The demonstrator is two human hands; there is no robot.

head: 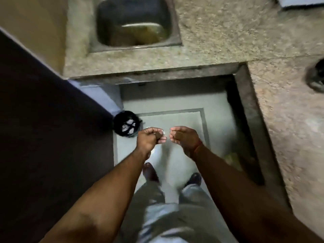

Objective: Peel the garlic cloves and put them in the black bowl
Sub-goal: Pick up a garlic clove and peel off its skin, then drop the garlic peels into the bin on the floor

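Just left of the curled left hand (150, 138), holding something pale, stands a black bin (126, 126).

You are standing on a pale grey floor (177, 102) with a darker inlaid border line, and a small black bin (126, 126) holding pale scraps sits on it just beside the dark panel at your left. Around you runs a speckled stone desk (219, 32) with a steel sink (135, 23) sunk into it. At its right edge lies a dark round object (316, 77), too blurred to identify.
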